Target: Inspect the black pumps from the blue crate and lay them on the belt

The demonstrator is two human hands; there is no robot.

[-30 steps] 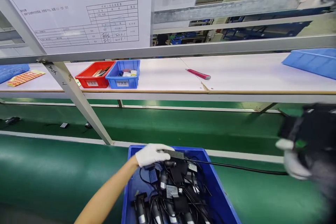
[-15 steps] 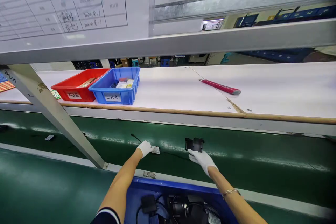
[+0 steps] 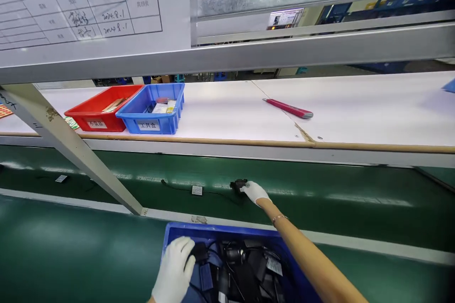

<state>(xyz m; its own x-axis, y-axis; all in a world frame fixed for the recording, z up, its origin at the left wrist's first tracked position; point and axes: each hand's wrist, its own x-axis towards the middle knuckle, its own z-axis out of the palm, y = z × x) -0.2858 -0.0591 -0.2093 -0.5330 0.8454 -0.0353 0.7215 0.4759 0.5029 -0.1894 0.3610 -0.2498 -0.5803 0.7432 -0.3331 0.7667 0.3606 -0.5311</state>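
Observation:
My white-gloved right hand (image 3: 255, 192) reaches to the green belt, fingers closed on a small black plastic device (image 3: 238, 186) whose kind I cannot make out. Left of it on the belt lies a flat piece with a white label (image 3: 197, 190), thin black cable running out on both sides. My left hand (image 3: 176, 265), also in a white glove, is over the left rim of a blue bin (image 3: 227, 229). Its thumb and fingers are apart at the edge of a black power adapter (image 3: 200, 251). The bin holds several black adapters and cables.
Above the belt runs a white shelf (image 3: 216, 118) carrying a red tray (image 3: 99, 116), a blue tray (image 3: 151, 113) and a red utility knife (image 3: 289, 108). A slanted metal post (image 3: 81, 156) stands at left. A metal bar (image 3: 227, 52) crosses overhead.
My left hand has left the labelled piece on the belt and come back to the bin. My right hand has moved left and lowered the black device toward the belt.

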